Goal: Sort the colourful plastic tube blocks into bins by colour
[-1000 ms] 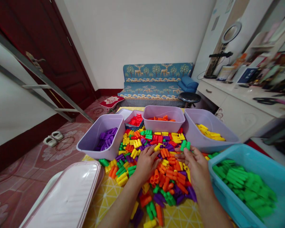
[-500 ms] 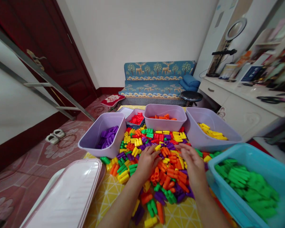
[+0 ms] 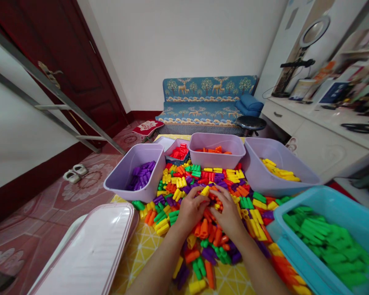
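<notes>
Both hands are together over a heap of mixed plastic connector blocks. A yellow connector block shows at the thumb and index finger of my left hand, which is closed on it. Coming in from the right, my right hand has its thumb and fingers apart in a curve, the index fingertip close to that block. Orange connector blocks lie under and between the hands. The fingers partly hide what is beneath them.
Lilac bins hold purple blocks, orange blocks and yellow blocks. A small tray has red blocks. At right stands a turquoise bin of green blocks; at left lies a pale pink lid.
My right hand has moved left, from the right side of the heap to beside my left hand. My left hand stays nearly in place with the yellow connector block at its fingertips.
</notes>
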`<state>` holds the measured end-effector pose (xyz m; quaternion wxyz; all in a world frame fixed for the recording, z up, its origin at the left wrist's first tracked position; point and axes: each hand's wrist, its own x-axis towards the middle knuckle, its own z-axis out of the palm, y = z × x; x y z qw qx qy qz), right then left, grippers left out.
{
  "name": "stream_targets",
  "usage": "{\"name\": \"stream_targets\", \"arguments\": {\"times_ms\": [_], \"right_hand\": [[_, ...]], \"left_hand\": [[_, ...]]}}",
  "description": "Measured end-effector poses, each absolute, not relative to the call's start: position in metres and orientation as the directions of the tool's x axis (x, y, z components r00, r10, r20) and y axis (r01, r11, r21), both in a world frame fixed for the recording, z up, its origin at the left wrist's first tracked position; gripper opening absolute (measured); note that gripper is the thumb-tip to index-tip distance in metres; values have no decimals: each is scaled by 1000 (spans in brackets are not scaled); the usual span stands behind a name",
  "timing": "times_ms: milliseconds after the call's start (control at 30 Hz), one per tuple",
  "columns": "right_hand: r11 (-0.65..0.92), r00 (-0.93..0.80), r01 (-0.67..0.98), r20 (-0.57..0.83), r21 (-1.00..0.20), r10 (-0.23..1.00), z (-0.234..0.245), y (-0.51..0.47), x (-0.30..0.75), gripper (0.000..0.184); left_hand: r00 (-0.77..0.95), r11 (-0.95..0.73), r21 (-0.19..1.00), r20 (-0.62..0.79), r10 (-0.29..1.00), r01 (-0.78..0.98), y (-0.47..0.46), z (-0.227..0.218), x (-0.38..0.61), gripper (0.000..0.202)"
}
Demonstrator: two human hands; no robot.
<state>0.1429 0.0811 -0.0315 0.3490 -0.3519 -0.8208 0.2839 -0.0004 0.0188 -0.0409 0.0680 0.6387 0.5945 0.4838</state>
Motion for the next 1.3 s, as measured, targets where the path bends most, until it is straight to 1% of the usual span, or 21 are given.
{"name": "stream_targets", "arguments": {"times_ms": [100, 200, 267, 333, 400, 433, 500, 600, 700, 767, 900, 967, 1033, 1100, 1200, 1300], "right_hand": [[597, -501, 272, 418, -755, 758, -24, 81, 145, 30], [595, -492, 203, 444, -778, 749, -19, 82, 148, 16], [578, -476, 175, 445, -797, 758, -17, 82, 149, 11], [552, -456, 152, 437, -820, 775, -17, 81, 151, 9], [522, -426, 130, 427, -843, 797, -16, 81, 152, 11], [505, -412, 128, 418, -853, 810, -16, 81, 153, 12], [475, -414, 153, 380, -866, 827, -17, 81, 154, 16], [460, -490, 249, 299, -852, 819, -19, 84, 153, 22], [486, -537, 289, 280, -825, 796, -22, 85, 150, 28], [474, -502, 284, 292, -833, 814, -24, 84, 149, 28], [399, -367, 236, 299, -886, 881, -23, 79, 145, 33], [386, -334, 205, 307, -900, 891, -21, 77, 143, 34], [394, -330, 213, 314, -894, 890, -19, 76, 142, 34], [419, -352, 261, 319, -869, 880, -17, 77, 142, 33], [454, -379, 358, 318, -816, 869, -13, 82, 144, 33], [429, -383, 393, 279, -813, 881, -6, 87, 148, 30]], "left_hand": [[-238, -282, 710, 538, 809, 646, 17, -39, -1, 6], [-281, -298, 734, 552, 785, 610, 16, -35, -1, 14], [-302, -284, 746, 543, 784, 603, 15, -33, 0, 16], [-331, -240, 763, 510, 794, 600, 13, -32, 1, 14], [-369, -190, 789, 467, 804, 584, 12, -31, 0, 9], [-381, -173, 803, 446, 810, 570, 12, -30, 0, 12], [-377, -158, 818, 415, 828, 554, 12, -29, -1, 24], [-295, -179, 793, 412, 862, 583, 14, -28, -3, 35], [-204, -222, 751, 429, 880, 622, 14, -26, -4, 42], [-188, -233, 733, 443, 876, 639, 13, -26, -4, 47], [-208, -232, 710, 475, 855, 665, 12, -27, -4, 54], [-203, -233, 693, 486, 850, 682, 12, -27, -4, 50], [-191, -237, 677, 494, 848, 697, 13, -28, -4, 42], [-186, -240, 674, 496, 848, 699, 14, -28, -4, 35], [-212, -245, 700, 498, 841, 671, 15, -28, -5, 28], [-261, -239, 735, 495, 829, 635, 16, -30, -5, 22]]}}
